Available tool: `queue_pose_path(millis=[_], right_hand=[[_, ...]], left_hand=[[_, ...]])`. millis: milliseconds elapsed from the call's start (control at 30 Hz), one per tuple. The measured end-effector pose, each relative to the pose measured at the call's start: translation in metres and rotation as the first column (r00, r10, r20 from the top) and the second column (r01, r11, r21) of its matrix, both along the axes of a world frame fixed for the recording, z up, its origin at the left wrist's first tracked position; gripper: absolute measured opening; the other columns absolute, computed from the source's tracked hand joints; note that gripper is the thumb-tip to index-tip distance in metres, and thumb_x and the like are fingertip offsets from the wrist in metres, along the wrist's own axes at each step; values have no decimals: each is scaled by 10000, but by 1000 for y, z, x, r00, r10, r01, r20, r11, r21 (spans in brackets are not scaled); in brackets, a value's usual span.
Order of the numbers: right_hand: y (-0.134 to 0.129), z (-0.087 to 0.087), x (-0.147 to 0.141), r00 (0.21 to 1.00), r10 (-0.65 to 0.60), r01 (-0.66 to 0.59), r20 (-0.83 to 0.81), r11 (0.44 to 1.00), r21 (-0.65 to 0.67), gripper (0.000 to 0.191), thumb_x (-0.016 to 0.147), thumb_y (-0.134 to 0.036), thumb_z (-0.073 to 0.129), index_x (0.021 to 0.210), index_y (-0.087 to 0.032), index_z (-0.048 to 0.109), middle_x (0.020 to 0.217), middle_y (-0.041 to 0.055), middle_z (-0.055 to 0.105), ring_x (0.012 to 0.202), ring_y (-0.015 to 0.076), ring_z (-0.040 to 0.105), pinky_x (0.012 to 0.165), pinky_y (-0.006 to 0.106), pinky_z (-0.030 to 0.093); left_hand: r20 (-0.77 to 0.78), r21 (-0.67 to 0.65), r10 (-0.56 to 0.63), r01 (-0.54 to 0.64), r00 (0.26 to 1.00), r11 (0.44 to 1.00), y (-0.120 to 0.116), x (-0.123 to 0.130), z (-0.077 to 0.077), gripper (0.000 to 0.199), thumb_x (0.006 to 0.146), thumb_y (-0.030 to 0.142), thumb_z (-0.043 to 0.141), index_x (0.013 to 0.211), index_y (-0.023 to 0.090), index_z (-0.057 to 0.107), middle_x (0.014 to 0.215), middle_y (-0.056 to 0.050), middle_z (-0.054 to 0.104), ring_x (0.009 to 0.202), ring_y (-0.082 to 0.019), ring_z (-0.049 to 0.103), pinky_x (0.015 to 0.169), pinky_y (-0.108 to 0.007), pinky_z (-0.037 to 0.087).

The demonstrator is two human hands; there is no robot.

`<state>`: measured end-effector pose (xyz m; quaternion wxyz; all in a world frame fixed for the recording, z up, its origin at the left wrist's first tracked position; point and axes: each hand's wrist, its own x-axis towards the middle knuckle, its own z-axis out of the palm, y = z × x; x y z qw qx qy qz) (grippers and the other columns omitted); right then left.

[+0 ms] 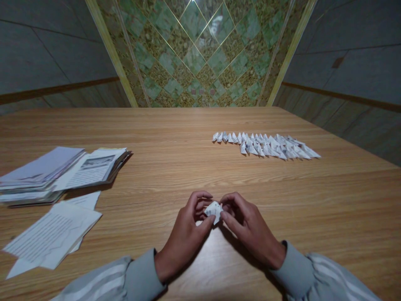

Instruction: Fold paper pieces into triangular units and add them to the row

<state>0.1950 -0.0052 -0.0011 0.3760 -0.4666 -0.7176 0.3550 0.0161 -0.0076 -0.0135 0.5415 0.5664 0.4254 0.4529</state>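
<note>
A small folded piece of printed white paper [213,210] is held between my two hands, just above the table near its front. My left hand [192,225] grips its left side, thumb at the lower edge and fingers curled behind. At its right edge, my right hand [247,223] pinches the paper between thumb and fingers. The fingertips behind the paper are partly hidden. Farther back on the right stand several small folded paper pieces [271,146] with pointed tops, lined up in rows close together.
The wooden table [163,167] reaches back toward a green patterned tiled wall [200,54]. On the left lie stacks of paper [44,167], one topped by a printed page [94,167]. Nearer me are loose printed sheets [56,234], overlapping at angles.
</note>
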Motion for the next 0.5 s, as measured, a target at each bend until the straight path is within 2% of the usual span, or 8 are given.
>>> queue_pose_path(millis=[133, 233, 300, 400, 500], right_hand=[[1, 2, -4, 994, -22, 4, -107, 987, -160, 131, 870, -265, 650, 976, -197, 613, 766, -23, 592, 677, 139, 516, 605, 254, 396], [1, 0, -5, 988, -28, -1, -153, 982, -189, 132, 855, -272, 670, 950, -192, 624, 736, -34, 567, 661, 132, 490, 592, 249, 383], [1, -1, -6, 988, -28, -1, -151, 983, -185, 109, 850, -275, 675, 898, -186, 633, 722, -32, 560, 658, 132, 484, 591, 252, 377], [1, -4, -5, 990, -44, 23, -137, 989, -145, 118, 855, -291, 675, 828, -183, 634, 705, -26, 562, 655, 136, 492, 595, 260, 371], [-1, -4, -3, 987, -56, 43, -151, 995, -93, 151, 882, -314, 657, 810, -186, 621, 720, -17, 580, 665, 139, 511, 609, 265, 380]], left_hand=[[-203, 176, -33, 69, 979, 982, -4, -4, -2, 264, 930, 187, 605, 1167, 262, 516, 1105, -46, 681, 970, -195, 666, 865, -328, 515], [-299, 311, 9, 89, 954, 946, -6, -6, -3, 263, 932, 159, 588, 1168, 260, 531, 1078, -44, 673, 954, -195, 662, 859, -324, 506], [-298, 341, 25, 81, 954, 936, -6, -5, -2, 279, 918, 142, 592, 1166, 257, 539, 1078, -43, 662, 949, -191, 660, 858, -320, 505], [-181, 194, 0, 36, 983, 980, -4, -3, 2, 277, 900, 177, 630, 1157, 238, 546, 1074, -50, 673, 917, -188, 671, 827, -312, 516], [-31, -13, -60, 59, 998, 998, -1, 0, 5, 173, 852, 247, 705, 1000, 185, 639, 955, -53, 709, 888, -206, 672, 781, -300, 517]])
